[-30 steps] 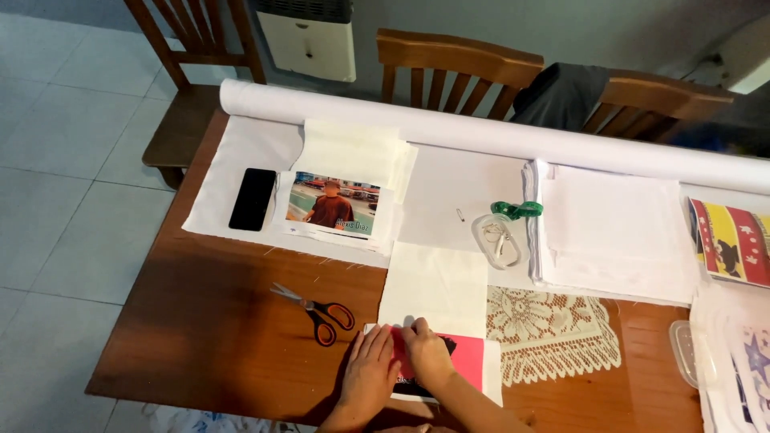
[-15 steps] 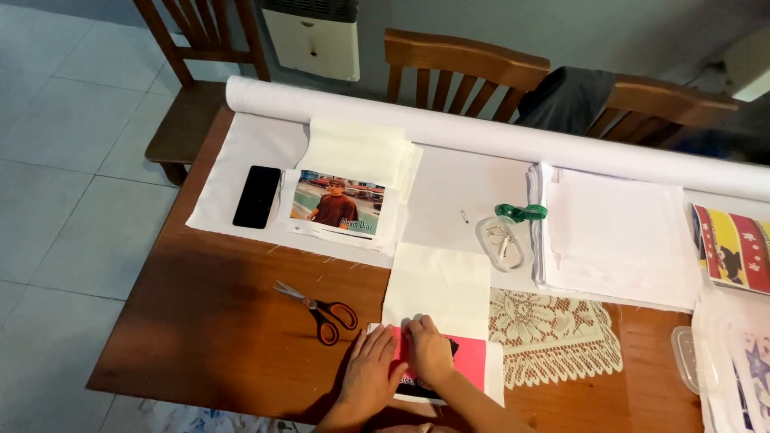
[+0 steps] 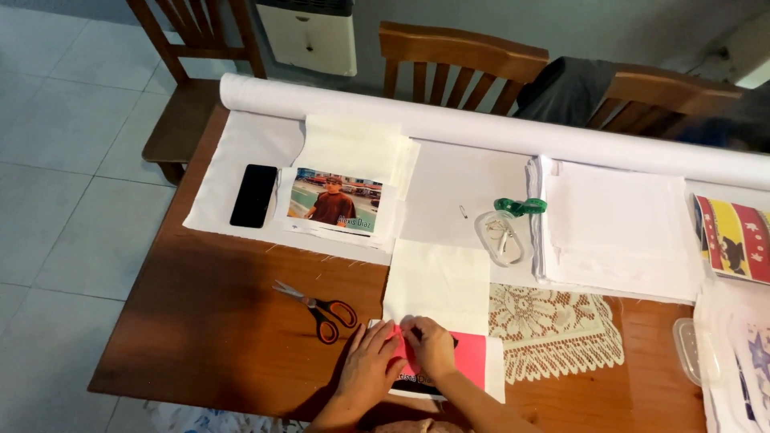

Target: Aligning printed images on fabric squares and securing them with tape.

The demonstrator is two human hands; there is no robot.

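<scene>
While both hands press down at the six o'clock edge of the wooden worktop (image 3: 200, 337), the work looks to be at an early or middle stage: one pink printed sheet (image 3: 469, 358) lies on a white backing piece, and only this one item is being handled. The left hand (image 3: 370, 370) lies flat with fingers spread on the sheet's left end, gripping nothing. The right hand (image 3: 431, 346) sits just beside it, fingers bent toward the sheet's upper edge; whether they pinch that edge or only press it I cannot tell. A cream fabric square (image 3: 439, 282) lies touching the backing at twelve o'clock, smooth and uncreased.

Much material appears untouched, so I judge a good deal remains. The scissors (image 3: 318, 305), steel blades with red-and-black handles, lie closed at nine o'clock from the hands. A lace doily (image 3: 553, 325), cream and openwork with a scalloped rim, rests at three o'clock. Farther off at twelve o'clock a long white roll (image 3: 481, 128) spans the worktop, stiff and tubular. Below it lie a printed photo sheet (image 3: 335, 200) on cream cloth, a glossy black phone (image 3: 253, 195), a clear oval box (image 3: 499, 236) with a green tape measure (image 3: 520, 207), and a neat stack of white fabric (image 3: 618, 224). A striped red-and-yellow print (image 3: 734, 239) lies at two o'clock.
</scene>
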